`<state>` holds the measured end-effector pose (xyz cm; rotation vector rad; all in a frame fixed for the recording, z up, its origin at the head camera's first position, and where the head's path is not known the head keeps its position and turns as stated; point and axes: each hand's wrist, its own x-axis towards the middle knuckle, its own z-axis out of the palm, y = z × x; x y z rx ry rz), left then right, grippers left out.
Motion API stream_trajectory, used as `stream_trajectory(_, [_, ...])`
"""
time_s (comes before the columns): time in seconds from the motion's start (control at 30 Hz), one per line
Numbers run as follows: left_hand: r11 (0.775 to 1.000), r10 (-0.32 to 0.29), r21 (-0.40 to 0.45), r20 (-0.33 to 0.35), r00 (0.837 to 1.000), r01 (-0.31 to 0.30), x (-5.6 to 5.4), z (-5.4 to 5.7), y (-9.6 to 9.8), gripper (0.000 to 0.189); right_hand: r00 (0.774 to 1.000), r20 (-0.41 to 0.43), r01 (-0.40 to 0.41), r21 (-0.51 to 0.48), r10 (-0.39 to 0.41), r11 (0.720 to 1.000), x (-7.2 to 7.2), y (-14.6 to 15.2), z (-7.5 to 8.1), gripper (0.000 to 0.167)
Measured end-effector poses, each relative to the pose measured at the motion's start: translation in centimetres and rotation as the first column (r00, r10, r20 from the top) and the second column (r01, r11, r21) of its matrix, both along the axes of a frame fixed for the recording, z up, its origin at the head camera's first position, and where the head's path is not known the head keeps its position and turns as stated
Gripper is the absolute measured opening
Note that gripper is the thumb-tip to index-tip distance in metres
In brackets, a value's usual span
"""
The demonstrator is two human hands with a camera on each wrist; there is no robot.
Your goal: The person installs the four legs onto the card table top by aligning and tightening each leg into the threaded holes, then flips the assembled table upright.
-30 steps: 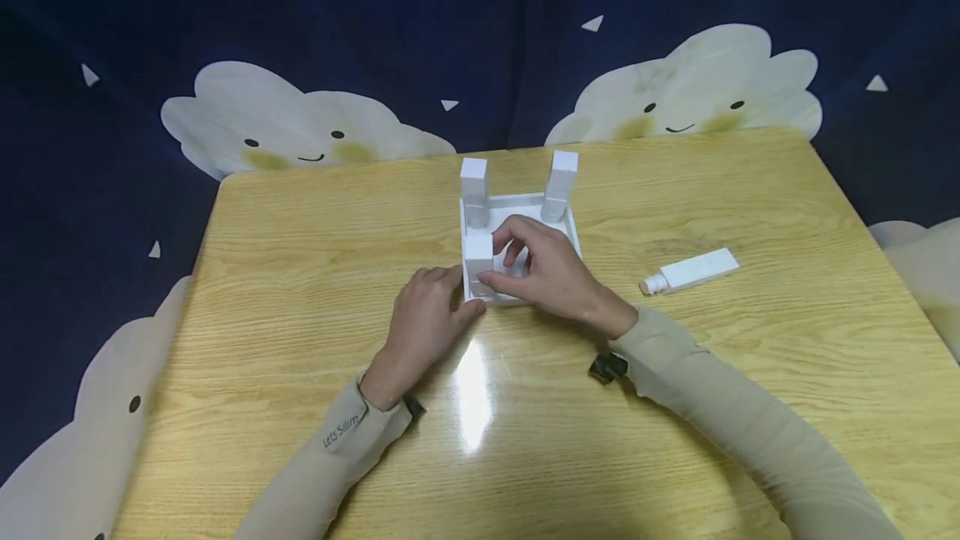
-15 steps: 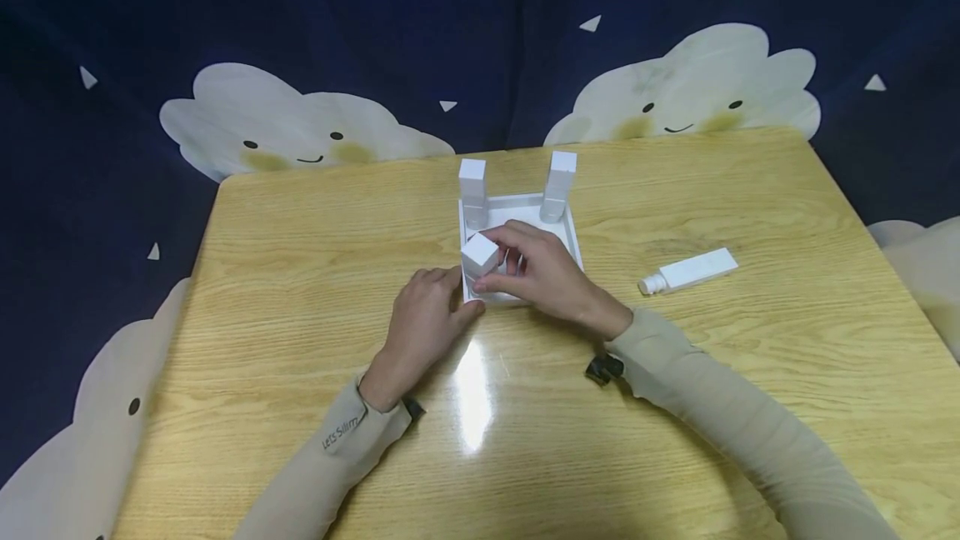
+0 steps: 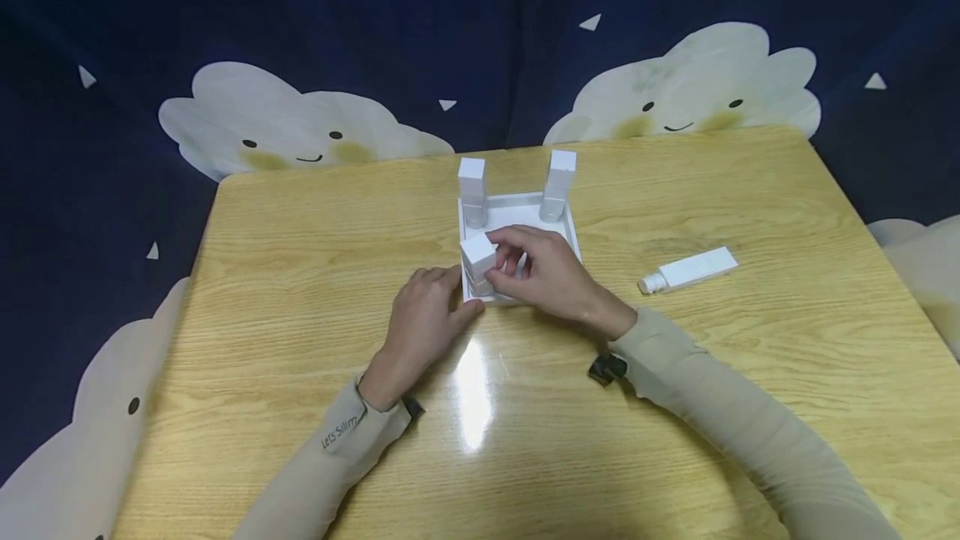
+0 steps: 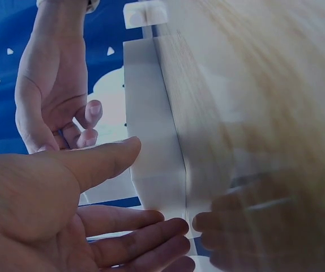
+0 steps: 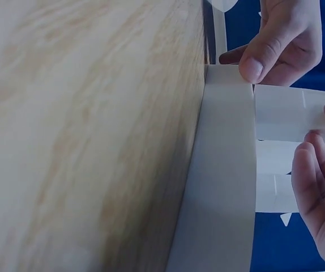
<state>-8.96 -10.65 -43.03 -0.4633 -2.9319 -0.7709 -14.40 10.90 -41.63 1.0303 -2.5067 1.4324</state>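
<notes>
A shallow white square base with a raised rim lies on the wooden table in the head view. My left hand grips its near-left corner, the thumb at the front and the other fingers along the left side. At that corner a white square leg stands upright, turned askew to the rim. Thumb and fingers of my right hand pinch this leg from the right. Two similar legs stand at the far corners, the far-left leg and the far-right leg. In the right wrist view, the thumb overlaps the held leg.
A loose white leg with a threaded end lies on the table, right of the base. Behind the table hangs a dark blue cloth with clouds and triangles.
The near-left leg has turned from square with the rim to askew. My right thumb and fingers have shifted around it, the thumb now slightly farther right. The left hand stays put.
</notes>
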Motion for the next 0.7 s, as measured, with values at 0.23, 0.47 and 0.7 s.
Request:
stream_trajectory(0.23, [1.0,-0.006,0.009,-0.009,1.0,0.006,-0.01,-0.08,-0.06,0.056,0.999,0.004,0.044,-0.008,-0.044,0.999,0.09,-0.06,-0.11,0.031])
stream_trajectory(0.47, [1.0,-0.01,0.009,-0.018,1.0,0.01,-0.05,-0.02,-0.08,0.055,0.996,0.022,0.088,0.009,-0.088,0.996,0.2,-0.2,-0.12,0.04])
stream_trajectory(0.7, [1.0,-0.008,0.005,-0.015,1.0,0.008,0.03,-0.14,-0.11,0.048,0.999,0.026,0.027,0.001,-0.027,1.0,0.13,-0.57,-0.24,0.057])
